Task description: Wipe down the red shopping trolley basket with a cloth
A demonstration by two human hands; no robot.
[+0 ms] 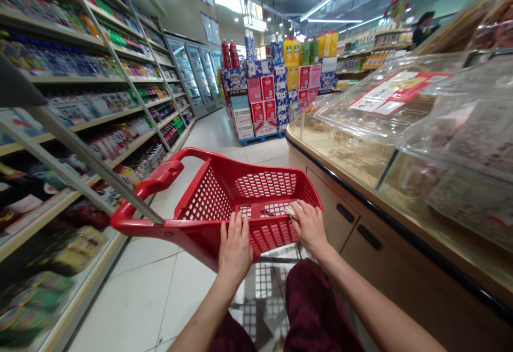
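A red plastic shopping trolley (192, 227) with a perforated basket stands before me, turned sideways, its handle (160, 176) toward the left. On the near rim lies my left hand (234, 245), fingers stretched out over the edge, nothing held. My right hand (310, 228) is at the rim's right corner, its fingers closed around a crumpled white cloth (294, 211) that touches the basket; whether it is cloth or tissue is hard to tell. Through the holes the basket's floor shows, with no goods visible in it.
Full drink shelves (92, 79) line the left side. Along the right runs a wooden counter (320, 192) with packed food in clear boxes (385, 101). Ahead, stacked cartons (262, 98) stand on a blue pallet (262, 138), with glass-door fridges (194, 71) behind. A person (421, 29) is at the far right.
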